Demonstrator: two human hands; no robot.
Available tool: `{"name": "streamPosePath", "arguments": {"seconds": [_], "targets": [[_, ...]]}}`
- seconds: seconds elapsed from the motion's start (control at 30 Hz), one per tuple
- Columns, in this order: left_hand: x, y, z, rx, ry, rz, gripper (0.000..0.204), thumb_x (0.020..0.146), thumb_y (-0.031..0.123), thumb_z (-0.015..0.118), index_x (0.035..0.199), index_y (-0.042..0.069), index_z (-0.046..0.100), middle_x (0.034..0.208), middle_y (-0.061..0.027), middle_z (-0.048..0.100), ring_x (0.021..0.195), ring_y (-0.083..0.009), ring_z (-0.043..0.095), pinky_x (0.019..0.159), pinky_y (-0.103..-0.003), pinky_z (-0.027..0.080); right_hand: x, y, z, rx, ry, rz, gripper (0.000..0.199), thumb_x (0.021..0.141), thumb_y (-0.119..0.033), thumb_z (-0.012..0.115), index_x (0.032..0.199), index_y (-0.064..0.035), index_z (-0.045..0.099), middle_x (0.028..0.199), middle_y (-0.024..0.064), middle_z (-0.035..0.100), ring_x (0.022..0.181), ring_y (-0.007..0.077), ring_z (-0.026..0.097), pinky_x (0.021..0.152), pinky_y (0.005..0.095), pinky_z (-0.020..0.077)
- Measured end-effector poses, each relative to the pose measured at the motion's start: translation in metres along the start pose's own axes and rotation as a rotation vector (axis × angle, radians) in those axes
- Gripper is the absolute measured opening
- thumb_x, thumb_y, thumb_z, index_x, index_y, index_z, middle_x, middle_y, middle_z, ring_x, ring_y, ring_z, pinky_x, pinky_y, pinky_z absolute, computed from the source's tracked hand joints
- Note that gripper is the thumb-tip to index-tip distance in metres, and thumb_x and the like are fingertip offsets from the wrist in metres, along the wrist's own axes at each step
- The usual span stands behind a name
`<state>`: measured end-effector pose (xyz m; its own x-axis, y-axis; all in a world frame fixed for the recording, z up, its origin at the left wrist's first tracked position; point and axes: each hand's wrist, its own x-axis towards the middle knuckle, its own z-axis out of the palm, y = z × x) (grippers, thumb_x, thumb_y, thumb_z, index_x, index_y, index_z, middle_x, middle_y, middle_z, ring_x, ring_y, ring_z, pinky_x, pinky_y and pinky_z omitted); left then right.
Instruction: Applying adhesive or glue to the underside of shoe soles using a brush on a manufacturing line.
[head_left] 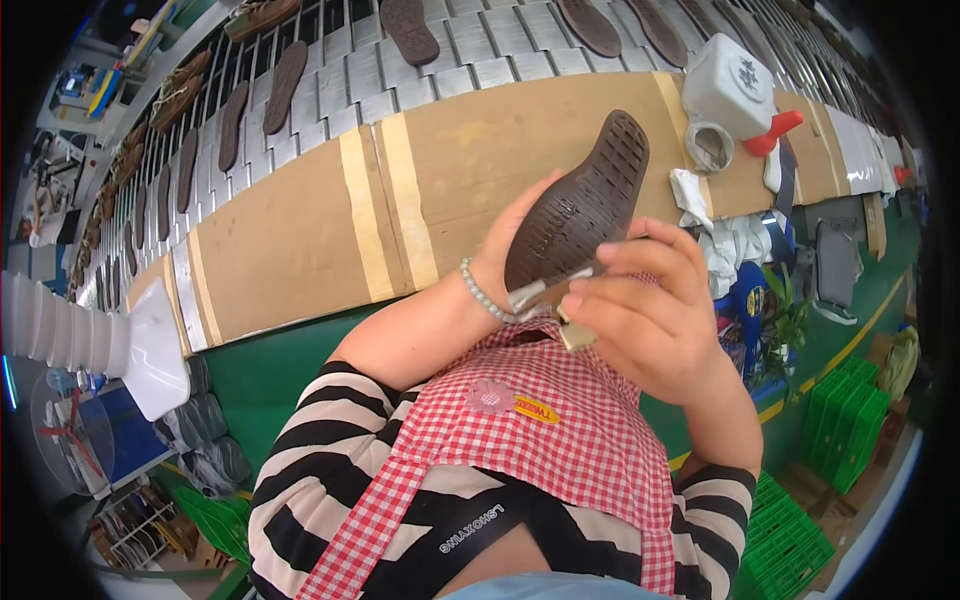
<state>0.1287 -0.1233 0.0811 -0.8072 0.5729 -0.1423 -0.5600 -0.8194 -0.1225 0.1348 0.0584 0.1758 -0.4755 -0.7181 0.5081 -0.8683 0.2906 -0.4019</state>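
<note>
A dark brown shoe sole (580, 205) is held up in front of my chest, its patterned tread side facing me and its narrower end pointing up and to the right. My left hand (497, 238) grips the sole from behind along its left edge, and most of its fingers are hidden. At the sole's lower end, my right hand (650, 310) is closed with its fingertips pinching a small pale tool with a beige block end (576, 336). Blur hides the tool's exact kind. The tool's other end lies close to the sole's lower edge; contact cannot be made out.
Cardboard (290, 240) with tape strips covers the bench edge. Beyond it, a slatted metal conveyor (350, 75) carries several soles and shoes. A white jug (728, 85), a small cup (709, 147) and a red-handled tool (774, 132) stand at right. A ribbed white duct (70, 325) is at left.
</note>
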Motion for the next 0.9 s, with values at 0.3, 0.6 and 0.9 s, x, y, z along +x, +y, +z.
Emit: {"name": "streamPosePath", "arguments": {"seconds": [0.3,0.6,0.9], "targets": [[-0.005,-0.003,0.016,-0.049,-0.092,-0.109,0.054,0.108,0.039,0.032,0.139,-0.002,0.048,0.13,-0.0246,0.06,0.113,-0.0357,0.064,0.098,-0.048,0.054,-0.006,0.002,-0.016,-0.017,-0.106,-0.032,0.023,0.074,-0.019,0.077,0.098,-0.0188,0.076,0.106,-0.0037,0.073,0.114,0.0253,0.061,0.107,0.0503,0.0403],[-0.004,-0.003,0.008,-0.085,-0.088,-0.133,0.053,0.108,0.038,0.032,0.142,0.0,0.047,0.133,-0.0212,0.059,0.117,-0.0356,0.061,0.099,-0.047,0.054,-0.002,0.003,-0.021,-0.052,-0.066,-0.052,0.019,0.075,-0.021,0.072,0.093,-0.021,0.076,0.102,-0.006,0.072,0.113,0.0199,0.062,0.108,0.0475,0.0402],[-0.003,-0.004,0.029,0.042,-0.052,0.084,0.058,0.106,0.046,0.038,0.148,0.005,0.043,0.148,-0.0209,0.047,0.141,-0.0409,0.04,0.114,-0.057,0.037,-0.022,-0.011,-0.018,0.15,0.246,0.445,0.047,0.064,-0.006,0.086,0.107,0.0004,0.069,0.103,0.0108,0.072,0.107,0.0315,0.063,0.091,0.0409,0.0498]]}}
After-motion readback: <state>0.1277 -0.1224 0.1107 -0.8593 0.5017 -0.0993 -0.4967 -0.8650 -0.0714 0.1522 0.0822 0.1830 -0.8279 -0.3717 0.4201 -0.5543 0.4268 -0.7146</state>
